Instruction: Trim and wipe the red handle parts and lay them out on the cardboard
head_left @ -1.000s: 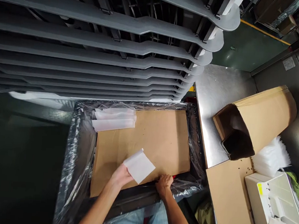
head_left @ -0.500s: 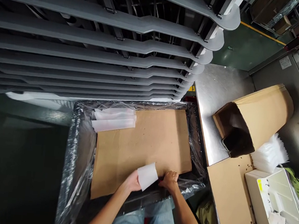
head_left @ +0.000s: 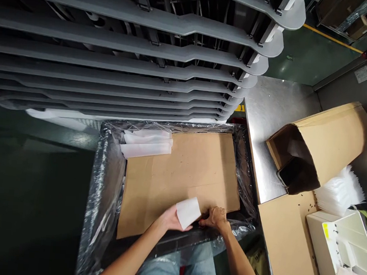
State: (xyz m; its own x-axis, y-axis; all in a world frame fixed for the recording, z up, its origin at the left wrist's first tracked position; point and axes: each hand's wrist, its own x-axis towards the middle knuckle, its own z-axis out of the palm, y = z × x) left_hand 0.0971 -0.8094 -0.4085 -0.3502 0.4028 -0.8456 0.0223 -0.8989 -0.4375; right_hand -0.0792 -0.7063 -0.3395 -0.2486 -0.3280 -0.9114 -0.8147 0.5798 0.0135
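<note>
A small white sheet or pouch (head_left: 188,213), perhaps foam, lies in my left hand (head_left: 170,218), fingers behind it. Just to its right, my right hand (head_left: 216,217) is closed at the near edge of a brown cardboard sheet (head_left: 180,175). A bit of red shows by its fingertips, too small to name. Both hands are over the near side of a bin lined with clear plastic film (head_left: 97,220). Several white pouches (head_left: 147,149) overlap on the cardboard's far left corner.
Stacked grey curved panels (head_left: 176,70) stand beyond the bin. At right, a steel table (head_left: 268,119) carries an open carton (head_left: 331,137), a stack of white foam sheets (head_left: 339,189), a cardboard sheet (head_left: 289,245) and a white divided tray (head_left: 325,244) with small black parts.
The whole view has shifted slightly. My left hand has turned a little, with more of its fingers showing under the white pouch. My right hand stays close beside it.
</note>
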